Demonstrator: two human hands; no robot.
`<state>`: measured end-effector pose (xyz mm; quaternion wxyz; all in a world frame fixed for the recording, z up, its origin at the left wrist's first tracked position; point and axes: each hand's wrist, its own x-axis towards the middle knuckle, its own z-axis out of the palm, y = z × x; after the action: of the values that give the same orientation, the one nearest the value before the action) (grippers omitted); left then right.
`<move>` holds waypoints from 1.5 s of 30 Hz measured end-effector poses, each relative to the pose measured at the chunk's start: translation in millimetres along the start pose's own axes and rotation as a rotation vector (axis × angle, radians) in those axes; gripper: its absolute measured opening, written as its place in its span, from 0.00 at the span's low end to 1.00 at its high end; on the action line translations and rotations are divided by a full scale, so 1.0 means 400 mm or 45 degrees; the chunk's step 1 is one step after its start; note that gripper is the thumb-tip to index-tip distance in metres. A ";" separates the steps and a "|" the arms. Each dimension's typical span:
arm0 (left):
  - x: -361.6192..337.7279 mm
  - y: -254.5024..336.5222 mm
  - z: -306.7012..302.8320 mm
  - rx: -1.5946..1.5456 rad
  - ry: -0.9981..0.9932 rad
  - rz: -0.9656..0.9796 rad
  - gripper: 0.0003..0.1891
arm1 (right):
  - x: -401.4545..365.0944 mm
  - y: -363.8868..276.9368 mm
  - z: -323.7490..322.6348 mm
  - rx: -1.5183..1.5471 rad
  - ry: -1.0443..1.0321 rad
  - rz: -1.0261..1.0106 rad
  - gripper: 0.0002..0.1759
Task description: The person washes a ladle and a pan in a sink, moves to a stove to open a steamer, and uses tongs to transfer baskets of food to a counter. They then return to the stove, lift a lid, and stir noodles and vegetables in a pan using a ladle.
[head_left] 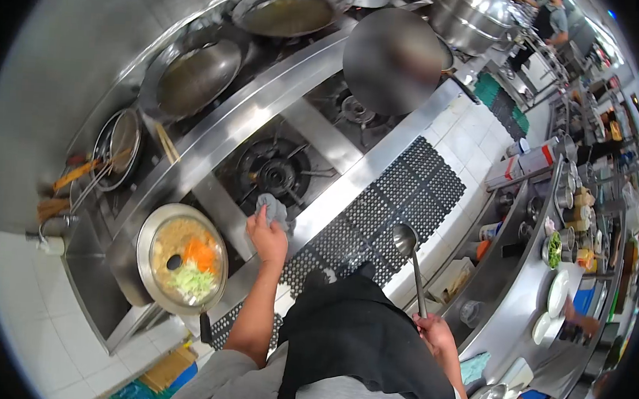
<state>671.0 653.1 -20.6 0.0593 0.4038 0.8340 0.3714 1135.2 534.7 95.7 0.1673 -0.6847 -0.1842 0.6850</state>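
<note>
My left hand point(267, 242) is closed on a bunched grey cloth point(273, 210) at the front edge of the stove, beside a gas burner point(273, 173). In my right hand point(436, 332), the handle of a long metal ladle point(405, 239) is gripped, its bowl hanging over the black floor mat. To the left of my left hand sits a round metal pan point(147, 285) with a dark handle. Inside it lie shredded orange vegetable point(200, 255), pale green shreds point(194, 282) and a light brown liquid or mixture point(174, 236).
Large woks point(199, 79) with liquid stand along the back of the stove. Strainers point(124, 140) and wooden-handled tools lie at the left. A perforated rubber mat point(377, 210) covers the floor. Behind on the right, a steel counter point(498, 324) holds plates point(558, 293); other people stand farther off.
</note>
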 end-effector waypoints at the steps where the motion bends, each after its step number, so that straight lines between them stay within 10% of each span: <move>1: 0.048 0.070 0.005 -0.132 -0.024 0.047 0.24 | 0.017 0.006 -0.022 0.026 0.017 -0.016 0.08; 8: 0.279 0.405 0.280 -0.320 -0.006 0.352 0.25 | 0.105 -0.090 -0.140 0.260 0.049 -0.129 0.07; 11: 0.265 0.377 0.415 0.242 -0.362 0.440 0.25 | 0.188 -0.128 -0.241 0.271 0.030 -0.130 0.07; 19: 0.197 0.556 0.362 0.648 -0.253 0.458 0.26 | 0.169 -0.468 -0.463 -0.063 -0.024 -0.264 0.16; 24: 0.117 0.667 0.430 0.308 -0.828 0.691 0.18 | 0.246 -0.793 -0.503 -0.549 -0.193 -0.498 0.16; 26: 0.092 0.728 0.518 -0.116 -1.156 0.527 0.17 | 0.315 -0.911 -0.457 -0.828 -0.211 -0.664 0.17; 28: 0.074 0.844 0.597 -0.657 -1.390 -0.460 0.25 | 0.396 -1.001 -0.374 -1.033 -0.125 -1.045 0.21; 31: 0.125 1.041 0.684 -1.397 -1.343 -1.000 0.32 | 0.515 -1.105 -0.217 -1.128 -0.209 -1.332 0.28; 33: 0.219 1.147 0.708 -1.059 -0.951 -0.747 0.20 | 0.570 -1.185 -0.159 -1.141 -0.532 -1.538 0.40; 35: 0.318 1.020 0.816 -0.341 -0.714 -0.118 0.08 | 0.667 -1.196 -0.132 -1.062 -0.657 -1.926 0.47; 38: 0.490 0.780 0.919 -0.741 -0.516 -0.613 0.14 | 0.658 -1.293 -0.206 -1.552 -0.604 -1.374 0.43; 45: 0.531 0.470 0.980 0.694 -0.157 -0.172 0.27 | 0.867 -1.277 -0.606 -1.292 -0.078 -0.938 0.22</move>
<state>804.1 1104.5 -133.5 0.0237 0.3703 0.9228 0.1035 1363.4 1154.8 39.2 0.0413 -0.5506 -0.7149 0.4290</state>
